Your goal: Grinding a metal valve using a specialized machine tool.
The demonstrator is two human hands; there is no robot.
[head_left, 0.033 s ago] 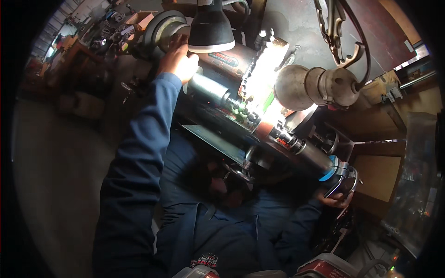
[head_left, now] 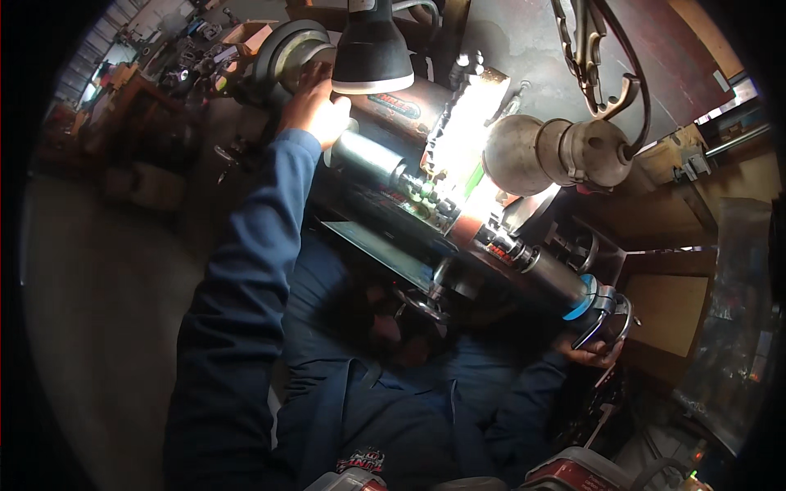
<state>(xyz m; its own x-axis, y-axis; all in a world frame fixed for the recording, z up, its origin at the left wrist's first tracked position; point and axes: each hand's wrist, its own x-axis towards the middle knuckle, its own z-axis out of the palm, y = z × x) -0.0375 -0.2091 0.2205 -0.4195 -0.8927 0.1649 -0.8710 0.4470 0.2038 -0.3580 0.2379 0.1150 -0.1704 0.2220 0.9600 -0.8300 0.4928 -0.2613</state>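
Note:
At the upper left, my left hand point(head_left: 315, 106) reaches up with its fingers curled against a round metal pulley point(head_left: 304, 57) at the end of a machine that looks like a small lathe. A shiny steel cylinder point(head_left: 368, 157) sits just beside that hand. At the lower right, partly hidden, my right hand point(head_left: 591, 352) has its fingers bent around the underside of a metal handwheel point(head_left: 624, 319). This wheel is at the opposite end, past a blue ring point(head_left: 583, 298). Between the hands, small shafts and fittings point(head_left: 442, 204) lie in bright light.
A black lamp head point(head_left: 372, 53) hangs close to my left hand. Another, dull metal lamp point(head_left: 557, 155) lights the machine's middle. A second handwheel point(head_left: 424, 307) projects toward my lap. Hooks and a cable point(head_left: 598, 74) dangle at the upper right. Clear plastic sheeting point(head_left: 729, 327) hangs at the right.

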